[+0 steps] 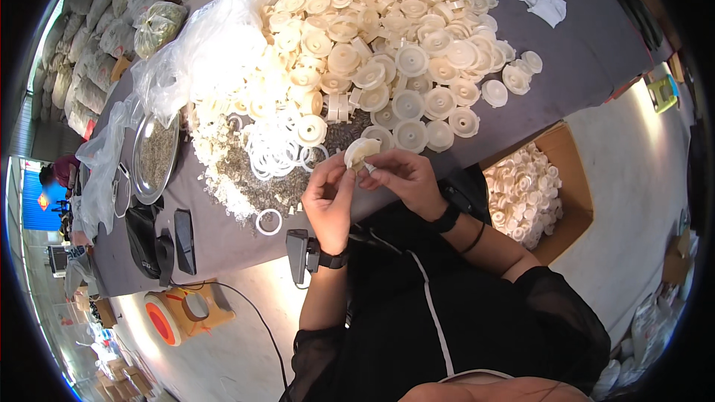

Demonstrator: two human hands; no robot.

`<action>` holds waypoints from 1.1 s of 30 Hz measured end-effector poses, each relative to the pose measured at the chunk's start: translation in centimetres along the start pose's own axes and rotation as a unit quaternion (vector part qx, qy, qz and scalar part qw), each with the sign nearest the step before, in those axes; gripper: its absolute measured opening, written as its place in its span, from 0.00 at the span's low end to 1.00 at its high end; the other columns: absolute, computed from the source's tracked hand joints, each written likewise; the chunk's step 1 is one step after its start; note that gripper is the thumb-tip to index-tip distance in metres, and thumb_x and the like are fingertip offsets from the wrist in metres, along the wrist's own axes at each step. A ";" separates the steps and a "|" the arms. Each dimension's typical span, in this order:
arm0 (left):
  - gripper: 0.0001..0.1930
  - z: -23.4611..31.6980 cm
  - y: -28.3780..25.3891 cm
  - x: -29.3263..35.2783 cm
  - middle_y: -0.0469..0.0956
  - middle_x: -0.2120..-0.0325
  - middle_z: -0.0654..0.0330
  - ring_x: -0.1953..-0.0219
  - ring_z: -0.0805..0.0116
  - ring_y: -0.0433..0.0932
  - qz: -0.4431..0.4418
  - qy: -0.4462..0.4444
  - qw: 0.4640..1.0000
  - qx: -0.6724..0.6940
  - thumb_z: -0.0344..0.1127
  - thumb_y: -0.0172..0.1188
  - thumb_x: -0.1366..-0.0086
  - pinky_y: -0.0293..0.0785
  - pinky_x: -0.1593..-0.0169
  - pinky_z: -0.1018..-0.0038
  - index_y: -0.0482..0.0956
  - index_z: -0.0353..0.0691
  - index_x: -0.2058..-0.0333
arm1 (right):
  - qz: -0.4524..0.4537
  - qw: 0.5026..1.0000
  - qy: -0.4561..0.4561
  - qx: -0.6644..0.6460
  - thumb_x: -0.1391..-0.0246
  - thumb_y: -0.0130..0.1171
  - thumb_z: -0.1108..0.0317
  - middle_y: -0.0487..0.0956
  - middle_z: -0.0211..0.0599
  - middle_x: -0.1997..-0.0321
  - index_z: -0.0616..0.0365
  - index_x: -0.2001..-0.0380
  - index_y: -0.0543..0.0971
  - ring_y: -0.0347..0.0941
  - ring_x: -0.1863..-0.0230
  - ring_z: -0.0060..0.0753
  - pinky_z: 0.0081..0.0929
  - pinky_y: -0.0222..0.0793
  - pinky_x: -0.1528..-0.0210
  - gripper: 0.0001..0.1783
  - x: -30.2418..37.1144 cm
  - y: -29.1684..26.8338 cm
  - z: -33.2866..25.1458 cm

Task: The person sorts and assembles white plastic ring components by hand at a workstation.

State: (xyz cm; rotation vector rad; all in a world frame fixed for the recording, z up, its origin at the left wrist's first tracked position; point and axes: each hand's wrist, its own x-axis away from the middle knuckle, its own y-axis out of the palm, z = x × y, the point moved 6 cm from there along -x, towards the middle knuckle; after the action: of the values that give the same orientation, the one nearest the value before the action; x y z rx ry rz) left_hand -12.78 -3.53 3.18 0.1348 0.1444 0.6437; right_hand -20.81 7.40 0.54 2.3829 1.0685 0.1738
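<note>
Cream plastic is what both hands work on: the left hand and the right hand meet just below the middle of the frame, pinching one round disc between their fingertips, with a small piece pressed at its lower edge. As a judgement, the fit goes best if the left hand keeps the disc steady and flat while the right thumb pushes the small piece in squarely, not at a slant.

Counting outward: one disc in hand, and one loose white ring lying alone left of the left hand. Rings heaped above it are too tangled to count. The pile of discs across the upper middle runs to many dozens, past counting. One cardboard box at the right holds more. One metal tray sits at the left, with two dark flat objects below it on the grey table.
</note>
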 end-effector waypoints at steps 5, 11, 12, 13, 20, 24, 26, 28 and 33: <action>0.13 -0.2 -0.2 0.6 0.72 0.61 0.59 0.58 0.73 0.73 0.011 0.023 0.999 -0.040 0.17 0.54 0.44 0.70 0.54 0.79 0.73 0.31 0.59 | 0.003 0.999 -0.010 0.037 0.47 0.53 0.77 0.78 0.40 0.65 0.68 0.60 0.73 0.76 0.65 0.26 0.20 0.72 0.61 0.11 0.3 0.2 0.0; 0.13 -0.6 -0.3 0.9 0.71 0.59 0.58 0.57 0.72 0.73 0.016 0.024 0.999 -0.031 0.17 0.54 0.45 0.71 0.53 0.78 0.73 0.31 0.59 | -0.002 0.999 -0.008 0.051 0.47 0.53 0.78 0.78 0.43 0.66 0.69 0.61 0.73 0.76 0.65 0.30 0.23 0.74 0.62 0.10 0.4 -0.1 -0.5; 0.13 -0.6 -0.2 0.8 0.71 0.60 0.58 0.58 0.72 0.73 0.016 0.027 0.999 -0.036 0.17 0.54 0.45 0.71 0.53 0.78 0.73 0.31 0.59 | -0.006 0.999 0.001 0.042 0.47 0.53 0.77 0.78 0.40 0.66 0.68 0.61 0.74 0.76 0.65 0.27 0.21 0.73 0.62 0.10 0.4 0.0 -0.4; 0.13 -0.5 -0.2 0.9 0.71 0.60 0.58 0.58 0.72 0.73 0.017 0.028 0.999 -0.036 0.17 0.54 0.45 0.71 0.53 0.78 0.73 0.31 0.59 | -0.010 0.999 0.009 0.033 0.47 0.54 0.76 0.78 0.38 0.65 0.67 0.60 0.74 0.76 0.65 0.24 0.18 0.72 0.63 0.10 0.5 0.1 -0.3; 0.13 0.6 0.1 1.4 0.71 0.61 0.58 0.58 0.72 0.73 -0.002 0.070 0.996 -0.054 0.16 0.54 0.46 0.71 0.54 0.78 0.73 0.30 0.60 | -0.010 0.998 0.036 0.044 0.50 0.56 0.77 0.77 0.38 0.63 0.66 0.59 0.73 0.75 0.63 0.26 0.19 0.72 0.62 0.13 0.6 -0.4 -0.2; 0.14 1.0 0.2 1.6 0.71 0.61 0.58 0.59 0.72 0.73 -0.008 0.051 0.998 -0.020 0.15 0.53 0.46 0.70 0.53 0.78 0.73 0.29 0.60 | 0.060 0.972 -0.031 0.225 0.55 0.62 0.73 0.73 0.34 0.57 0.62 0.53 0.68 0.70 0.55 0.22 0.19 0.67 0.55 0.24 0.5 -1.0 -1.6; 0.14 1.1 0.3 1.6 0.71 0.62 0.58 0.59 0.72 0.73 -0.021 0.045 0.999 -0.010 0.14 0.53 0.47 0.69 0.53 0.78 0.74 0.29 0.60 | 0.065 0.971 -0.075 0.219 0.56 0.64 0.72 0.72 0.33 0.55 0.61 0.52 0.67 0.69 0.53 0.21 0.20 0.65 0.53 0.27 0.2 -1.0 -2.7; 0.14 1.2 0.3 1.7 0.71 0.62 0.58 0.59 0.72 0.73 -0.032 0.040 0.999 0.000 0.14 0.53 0.47 0.69 0.53 0.77 0.74 0.29 0.60 | -0.051 0.994 0.040 0.094 0.57 0.64 0.71 0.71 0.32 0.56 0.61 0.52 0.66 0.67 0.53 0.22 0.23 0.64 0.51 0.27 0.0 -0.2 -1.4; 0.14 1.7 1.1 2.5 0.73 0.63 0.58 0.60 0.72 0.73 -0.052 0.039 0.998 0.018 0.14 0.53 0.47 0.68 0.53 0.78 0.74 0.29 0.60 | -0.050 0.999 0.016 0.008 0.56 0.64 0.71 0.72 0.30 0.60 0.61 0.58 0.69 0.67 0.57 0.19 0.21 0.64 0.54 0.21 0.4 -0.2 -0.6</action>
State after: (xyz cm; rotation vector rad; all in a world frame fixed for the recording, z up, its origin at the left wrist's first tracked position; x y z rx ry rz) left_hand -11.13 -1.31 4.82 0.1353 0.2362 0.5432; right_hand -20.85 8.09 0.93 2.3415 1.2066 0.1687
